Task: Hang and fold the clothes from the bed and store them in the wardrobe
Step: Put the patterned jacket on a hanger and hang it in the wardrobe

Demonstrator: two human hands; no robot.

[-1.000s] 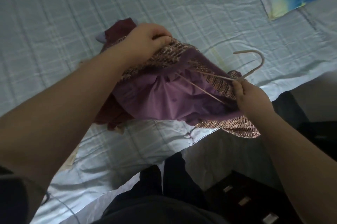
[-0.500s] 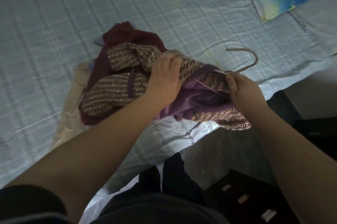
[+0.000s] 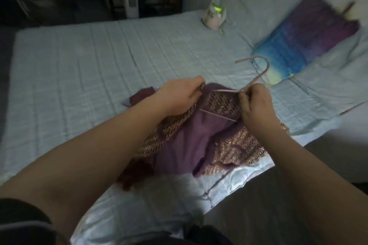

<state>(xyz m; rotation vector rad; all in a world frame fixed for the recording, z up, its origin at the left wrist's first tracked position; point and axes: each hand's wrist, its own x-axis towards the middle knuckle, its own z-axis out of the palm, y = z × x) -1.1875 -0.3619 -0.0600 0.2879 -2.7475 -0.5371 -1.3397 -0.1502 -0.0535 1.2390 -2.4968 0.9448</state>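
bed (image 3: pixel 83 61): broad bare quilted stretch left of and beyond the clothes, open for a hand. obstacles: heaped purple garment (image 3: pixel 185 145) near the front edge, maroon cloth (image 3: pixel 142 96) just beside it on the left; blue-purple pillow (image 3: pixel 302 41) at right; plastic bag (image 3: pixel 214 15) at the far edge. hanger (image 3: pixel 256 74) hook sticks up toward the pillow.

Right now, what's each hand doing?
Left hand: gripping the edge of the sequined top.
Right hand: pinching the hanger at its neck.
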